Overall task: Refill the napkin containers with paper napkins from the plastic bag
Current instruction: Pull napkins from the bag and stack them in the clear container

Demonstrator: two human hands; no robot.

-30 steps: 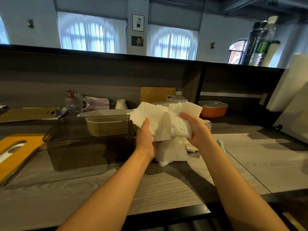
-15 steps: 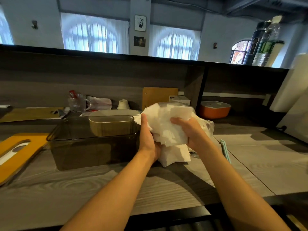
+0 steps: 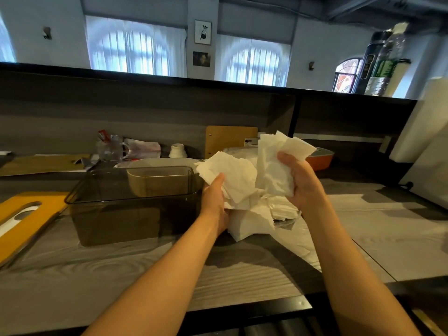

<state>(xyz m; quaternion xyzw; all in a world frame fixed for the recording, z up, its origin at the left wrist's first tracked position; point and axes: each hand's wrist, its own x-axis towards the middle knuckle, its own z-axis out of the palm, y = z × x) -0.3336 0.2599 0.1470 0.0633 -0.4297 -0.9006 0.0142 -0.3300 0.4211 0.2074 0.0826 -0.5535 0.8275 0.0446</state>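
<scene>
Two bunches of napkins, one in each of my hands.

My left hand [image 3: 214, 197] grips one napkin bunch [image 3: 230, 177] just right of the dark clear container [image 3: 131, 204]; my right hand [image 3: 303, 183] clutches the taller bunch [image 3: 274, 163]. Both are above the plastic bag [image 3: 282, 220] and its loose napkins on the wooden counter [image 3: 121, 270].

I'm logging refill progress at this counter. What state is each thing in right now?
left hand: grips a bunch of napkins
right hand: grips a second bunch, raised
dark container: open top, no napkins visible inside
beige container: behind the dark one, open top
yellow lid: off, lying flat on the counter
plastic bag: lying open under the hands, napkins left inside
orange dish: lid on
</scene>
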